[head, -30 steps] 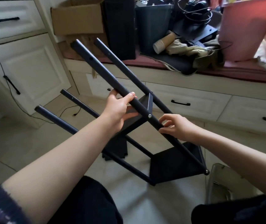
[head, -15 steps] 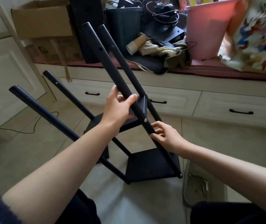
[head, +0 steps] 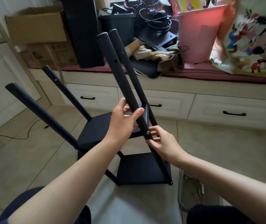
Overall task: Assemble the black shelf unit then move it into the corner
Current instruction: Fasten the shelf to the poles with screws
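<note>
The black shelf unit point(head: 143, 168) leans tilted on the tiled floor, with two square boards fixed between black poles. Its nearest pole point(head: 121, 75) rises toward the window seat. My left hand point(head: 122, 120) grips that pole above the upper board point(head: 96, 128), thumb across the front. Just below, my right hand point(head: 161, 141) pinches the same pole at a silver screw point(head: 148, 132). Two more poles point(head: 36, 109) point up and left.
A low window seat point(head: 209, 73) with drawers runs across the back, piled with a cardboard box point(head: 36, 26), black bin, cables and a pink bucket point(head: 198, 33). A clear bag of screws point(head: 192, 186) lies on the floor at right. My knees frame the bottom edge.
The shelf unit has swung more upright and its poles now point further right. My right hand slid up the pole to the screw; my left hand kept its grip.
</note>
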Tool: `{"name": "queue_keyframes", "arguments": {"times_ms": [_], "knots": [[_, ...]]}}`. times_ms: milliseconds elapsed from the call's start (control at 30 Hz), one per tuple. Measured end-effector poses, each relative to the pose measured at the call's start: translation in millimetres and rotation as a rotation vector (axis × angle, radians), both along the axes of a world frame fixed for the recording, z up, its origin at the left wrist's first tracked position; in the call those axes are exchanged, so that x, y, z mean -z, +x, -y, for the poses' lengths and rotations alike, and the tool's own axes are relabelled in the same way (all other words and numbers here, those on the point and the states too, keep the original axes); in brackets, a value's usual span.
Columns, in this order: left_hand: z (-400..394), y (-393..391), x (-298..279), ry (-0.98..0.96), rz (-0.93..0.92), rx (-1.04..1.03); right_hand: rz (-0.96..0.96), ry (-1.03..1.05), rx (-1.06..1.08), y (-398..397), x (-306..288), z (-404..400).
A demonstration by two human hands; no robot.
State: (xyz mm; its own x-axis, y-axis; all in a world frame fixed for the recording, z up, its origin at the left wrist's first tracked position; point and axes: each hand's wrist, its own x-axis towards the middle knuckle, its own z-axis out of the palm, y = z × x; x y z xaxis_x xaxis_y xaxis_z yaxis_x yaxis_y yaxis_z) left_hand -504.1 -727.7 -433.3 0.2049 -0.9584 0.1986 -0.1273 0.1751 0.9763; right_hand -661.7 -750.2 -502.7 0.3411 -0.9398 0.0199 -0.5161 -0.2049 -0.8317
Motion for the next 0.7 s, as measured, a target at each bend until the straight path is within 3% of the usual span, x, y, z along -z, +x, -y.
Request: {"name": "queue_keyframes", "arguments": {"times_ms": [200,400,700], "knots": [[-7,-2,8,0.049,-0.042,0.017,-0.032,-0.084,0.100,8,-9,-5],[-14,19,15,0.178,-0.119,0.160,-0.010,-0.278,0.022,15,-27,-4],[-33,90,36,0.569,0.032,-0.210,0.005,-0.222,0.009,17,-38,1]]}}
